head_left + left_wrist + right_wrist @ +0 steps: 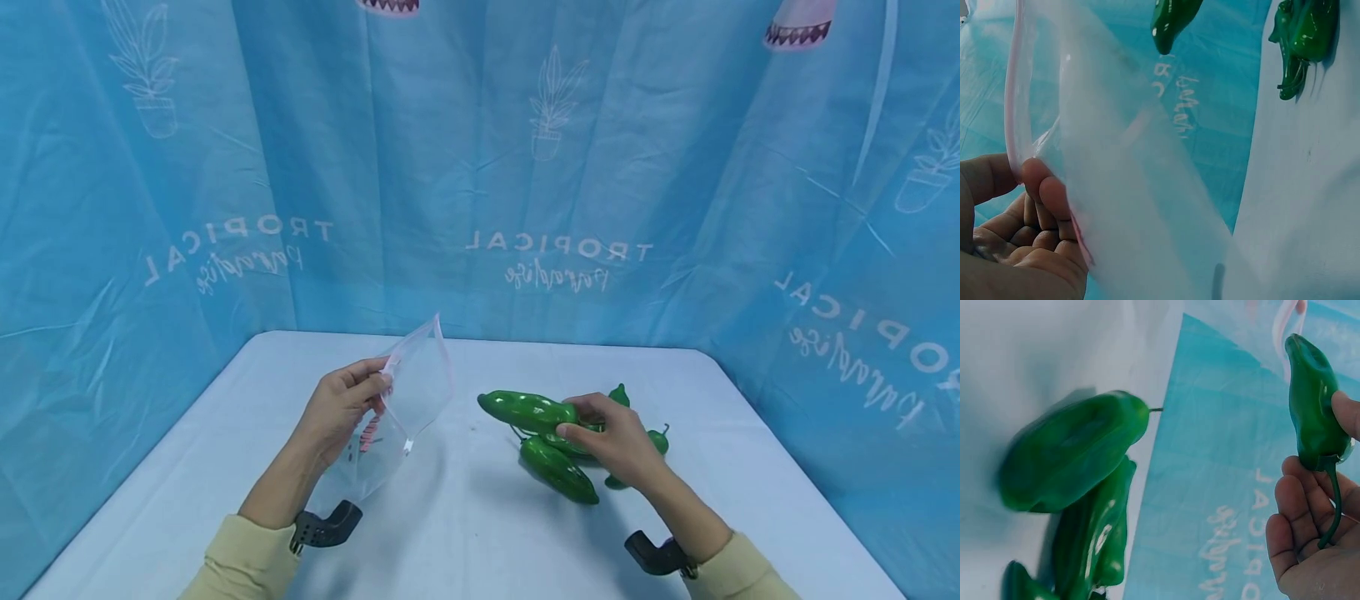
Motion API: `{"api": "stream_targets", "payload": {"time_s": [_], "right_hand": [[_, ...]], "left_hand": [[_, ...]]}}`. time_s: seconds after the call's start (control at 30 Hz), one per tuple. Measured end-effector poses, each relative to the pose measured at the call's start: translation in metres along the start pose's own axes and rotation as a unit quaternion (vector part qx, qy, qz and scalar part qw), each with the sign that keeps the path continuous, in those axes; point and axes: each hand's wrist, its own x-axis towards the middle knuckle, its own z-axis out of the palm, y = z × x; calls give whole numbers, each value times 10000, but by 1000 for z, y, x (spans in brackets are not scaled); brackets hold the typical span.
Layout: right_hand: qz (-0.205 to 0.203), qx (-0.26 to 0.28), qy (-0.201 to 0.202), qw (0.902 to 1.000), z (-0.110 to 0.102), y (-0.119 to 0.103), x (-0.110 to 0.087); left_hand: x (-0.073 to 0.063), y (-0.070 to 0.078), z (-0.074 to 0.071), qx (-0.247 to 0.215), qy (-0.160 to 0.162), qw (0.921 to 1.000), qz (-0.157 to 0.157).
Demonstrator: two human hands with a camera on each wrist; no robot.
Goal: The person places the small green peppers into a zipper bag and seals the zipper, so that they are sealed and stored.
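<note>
My left hand (348, 408) pinches the rim of a clear zip bag (423, 379) between thumb and fingers. The bag has a pinkish zip edge and a white slider, and its mouth gapes toward the right. In the right hand (615, 437) a glossy green pepper (527, 411) is gripped near its stem end, its tip pointing left toward the bag. The right wrist view shows the stem (1335, 500) of this pepper hanging down over the palm. Beneath and beside that hand lie several more green peppers, one (558, 469) in front of the rest.
A white-covered table (465, 533) carries everything. Blue curtains (450, 167) with plant drawings and lettering enclose its back and sides. Another pepper (619, 395) sits behind the right hand, and one (660, 438) is at its right.
</note>
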Motion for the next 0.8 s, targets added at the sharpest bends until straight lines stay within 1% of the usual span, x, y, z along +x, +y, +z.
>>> {"api": "stream_targets", "payload": {"time_s": [0.23, 0.5, 0.8], "right_hand": [[-33, 185, -121, 9997, 6, -14, 8], [-204, 61, -142, 9997, 11, -27, 16], [-256, 95, -267, 9993, 18, -40, 28]], "left_hand": [[-1, 0, 0, 19, 12, 10000, 11], [-1, 0, 0, 20, -11, 10000, 19], [0, -1, 1, 84, 26, 9999, -52]]}}
